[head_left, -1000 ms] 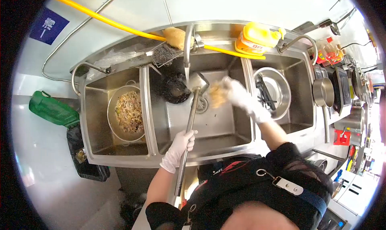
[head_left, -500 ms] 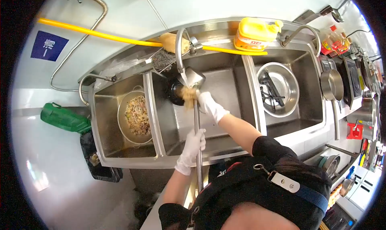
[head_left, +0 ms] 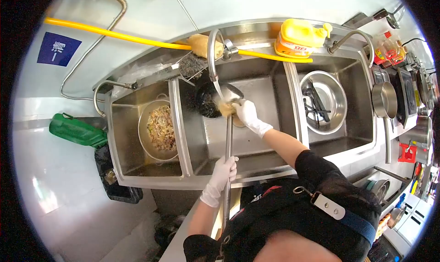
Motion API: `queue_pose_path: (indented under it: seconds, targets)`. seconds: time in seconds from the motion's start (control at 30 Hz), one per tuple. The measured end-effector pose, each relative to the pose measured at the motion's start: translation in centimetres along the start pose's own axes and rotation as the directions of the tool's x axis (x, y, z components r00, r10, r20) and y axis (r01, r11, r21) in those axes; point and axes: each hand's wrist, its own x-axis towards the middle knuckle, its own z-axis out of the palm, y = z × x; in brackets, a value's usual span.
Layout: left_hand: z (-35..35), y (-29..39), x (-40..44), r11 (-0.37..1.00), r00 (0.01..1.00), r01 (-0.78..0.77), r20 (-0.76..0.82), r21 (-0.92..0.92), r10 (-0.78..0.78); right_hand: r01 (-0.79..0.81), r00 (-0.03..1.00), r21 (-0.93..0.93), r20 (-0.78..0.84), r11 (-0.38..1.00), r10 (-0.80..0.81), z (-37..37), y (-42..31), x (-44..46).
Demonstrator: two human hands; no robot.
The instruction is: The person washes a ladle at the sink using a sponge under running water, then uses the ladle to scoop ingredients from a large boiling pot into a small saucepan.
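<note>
We hold one long-handled ladle point(head_left: 228, 145) in the middle basin point(head_left: 263, 143) of the sink, its handle crossing the front rim. Its long axis runs almost straight away from our body: the cup points toward the back of the basin, the handle end toward us. The cup sits under the middle tap point(head_left: 212, 56), with water running down onto it.

Our left hand point(head_left: 222, 174), in a white glove, is closed around the handle near the front rim. Our right hand point(head_left: 250, 117), gloved too, grips one tan scrubber point(head_left: 226, 109) and presses it where the cup meets the handle.

We count three basins and three taps. Beside the cup, in the middle basin, lies one round black thing point(head_left: 206, 101) — too dark to name. The left basin holds one pan point(head_left: 144, 138) of food scraps point(head_left: 161, 128); the right basin holds one metal bowl point(head_left: 337, 99) with several black pieces point(head_left: 316, 107) in it, too tangled to count. One yellow jug point(head_left: 300, 36) stands upright on the back ledge, near one yellow hose point(head_left: 117, 34). One saucepan point(head_left: 384, 100) is to the right of the sink — its handle points toward our side.
</note>
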Motion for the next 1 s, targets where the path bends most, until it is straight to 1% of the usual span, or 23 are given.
queue_pose_path:
  seconds: [0.03,0.1,0.13,0.17,0.2,0.23,0.27,0.3,0.37,0.4,0.43,0.5,0.53,0.57,0.63,0.67,0.77,0.8,0.83,0.9,0.97,1.0]
  targets:
    - [-0.1,-0.2,0.0,1.000,1.000,-0.002,-0.015,0.001,0.002,0.114,0.991,-0.051,-0.064,0.992,-0.117,-1.0,0.0,-0.1]
    - [-0.9,-0.6,0.7,1.000,0.999,-0.022,-0.023,0.006,0.022,0.185,0.975,-0.025,-0.122,0.982,-0.186,-4.6,-2.9,-0.4]
    - [-1.0,-0.5,0.8,1.000,0.999,-0.026,-0.027,0.011,0.026,0.412,0.899,0.041,-0.183,0.910,-0.398,-4.6,-2.4,0.0]
    - [-0.9,-0.4,0.8,0.999,1.000,-0.008,-0.016,0.034,0.008,0.570,0.819,-0.001,-0.083,0.821,-0.568,-4.6,-1.9,0.4]
    - [-0.9,-0.2,0.8,0.998,1.000,0.010,-0.005,0.058,-0.010,0.711,0.703,-0.025,0.024,0.702,-0.711,-4.5,-1.5,0.8]
    - [-0.6,0.2,0.4,0.996,1.000,0.029,0.003,0.084,-0.030,0.828,0.558,-0.027,0.131,0.560,-0.819,-4.5,-1.3,1.0]
    - [0.1,0.7,-0.4,0.997,0.999,0.030,0.034,0.072,-0.033,0.866,0.491,0.013,0.171,0.501,-0.854,-3.0,-0.6,0.9]
    - [0.3,0.2,-0.6,0.995,1.000,0.013,0.023,0.095,-0.015,0.844,0.516,0.082,0.147,0.531,-0.844,-2.0,0.3,1.3]
    - [0.6,-1.3,-1.1,0.991,1.000,-0.023,-0.004,0.131,0.023,0.789,0.561,0.227,0.113,0.571,-0.820,-1.3,-0.6,2.6]
    - [0.8,-1.7,-1.4,0.988,0.999,-0.018,-0.024,0.157,0.022,0.840,0.501,0.086,0.257,0.536,-0.826,-1.5,-1.1,4.2]
    - [1.2,-2.0,-1.8,0.984,0.999,-0.001,-0.035,0.176,0.007,0.573,0.717,-0.066,0.523,0.817,-0.461,-2.7,-4.1,4.8]
    - [1.7,-2.0,-2.5,0.974,0.999,0.031,-0.050,0.225,-0.020,0.452,0.716,0.188,0.507,0.872,-0.480,-3.4,-3.6,6.2]
    - [1.5,-2.5,-2.0,0.982,0.999,0.023,-0.039,0.188,-0.016,0.465,0.718,0.157,0.509,0.871,-0.475,-3.0,-3.4,5.4]
    - [1.4,-2.5,-1.2,0.987,0.999,0.039,-0.030,0.155,-0.035,0.695,0.617,0.225,0.299,0.682,-0.728,-2.1,-1.8,4.9]
    - [1.1,-2.6,-0.3,0.993,0.997,0.082,-0.018,0.088,-0.081,0.902,0.393,0.085,0.241,0.423,-0.887,-0.3,2.4,3.6]
    - [1.0,-2.6,0.0,0.993,0.996,0.084,-0.030,0.082,-0.082,0.914,0.387,0.015,0.268,0.406,-0.882,-0.4,2.9,2.3]
    - [1.3,-2.6,0.4,0.993,0.995,0.082,-0.071,0.088,-0.076,0.841,0.501,-0.019,0.404,0.541,-0.765,-2.4,2.2,1.0]
    - [1.4,-2.5,0.1,0.992,0.994,0.070,-0.091,0.102,-0.061,0.861,0.485,-0.058,0.391,0.505,-0.782,-2.4,0.8,1.7]
    - [1.5,-2.3,-0.4,0.991,0.993,0.059,-0.112,0.117,-0.046,0.880,0.472,-0.115,0.318,0.460,-0.822,-2.0,-0.6,2.2]
    - [1.0,-1.9,-1.2,0.988,0.992,0.032,-0.124,0.153,-0.012,0.815,0.574,-0.137,0.324,0.563,-0.752,-0.8,-3.2,3.5]
    - [0.2,-2.0,-2.3,0.982,0.991,0.016,-0.132,0.189,0.010,0.736,0.631,-0.171,0.521,0.654,-0.574,-0.4,-5.7,6.2]
    - [-0.1,-2.3,-3.0,0.978,0.991,0.016,-0.131,0.208,0.012,0.384,0.731,0.206,0.529,0.900,-0.432,1.6,-4.2,7.9]
